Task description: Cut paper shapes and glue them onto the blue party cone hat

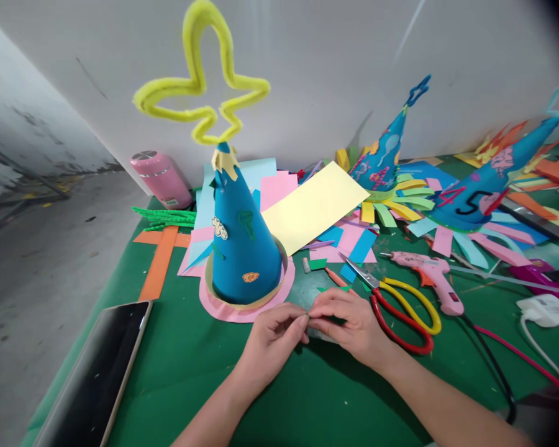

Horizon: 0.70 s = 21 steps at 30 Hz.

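Observation:
My left hand (278,335) and my right hand (349,320) meet fingertip to fingertip above the green table. Both are pinched; a tiny dark bit shows between the tips, too small to name. Just beyond them stands a blue paper cone hat (230,248) with a pink brim (223,313), small stickers and a yellow top trim. A yellow pipe-cleaner shape (193,84) rises from its tip. Scissors (400,304) with one red and one yellow handle lie right beside my right hand. Small green paper scraps and an orange stick (336,277) lie just past my fingers.
A phone (97,372) lies at the left edge. Behind are a pink bottle (162,179), green pipe cleaners (165,218) and a cream paper sheet (317,208). Rightward are a pink glue gun (431,276) with its cord, a white plug (547,309) and two more decorated cone hats (382,161).

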### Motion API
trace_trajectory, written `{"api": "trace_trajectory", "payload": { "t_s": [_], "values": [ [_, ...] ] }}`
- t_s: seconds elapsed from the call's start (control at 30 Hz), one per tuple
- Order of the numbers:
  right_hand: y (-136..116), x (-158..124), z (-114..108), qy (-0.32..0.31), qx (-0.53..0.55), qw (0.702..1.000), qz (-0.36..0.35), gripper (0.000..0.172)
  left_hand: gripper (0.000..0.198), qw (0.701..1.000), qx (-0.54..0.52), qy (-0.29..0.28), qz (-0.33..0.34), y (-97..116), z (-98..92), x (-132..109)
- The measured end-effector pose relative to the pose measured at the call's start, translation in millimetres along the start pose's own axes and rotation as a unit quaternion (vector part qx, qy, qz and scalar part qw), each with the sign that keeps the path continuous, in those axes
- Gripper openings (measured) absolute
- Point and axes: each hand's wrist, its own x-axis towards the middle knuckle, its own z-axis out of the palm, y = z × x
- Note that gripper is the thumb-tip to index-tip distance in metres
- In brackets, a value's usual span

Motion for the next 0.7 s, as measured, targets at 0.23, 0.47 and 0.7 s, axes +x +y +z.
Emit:
{"api": "trace_trajectory", "payload": {
  "t_s": [0.23,0.47,0.7],
  "values": [
    [0,0,-1,0.016,-0.037,0.999,-0.004,0.010,0.024,0.999,-0.029,0.022,-0.032,-2,2.0,1],
    [-3,1,3,0.035,-0.050,0.998,0.028,0.010,0.019,0.995,-0.059,0.079,-0.008,-4,6.3,-1],
    [-4,-2,-1,0.053,-0.169,0.980,-0.096,0.015,0.019,0.980,-0.189,0.029,-0.050,-14,8.5,-3]
  ]
}}
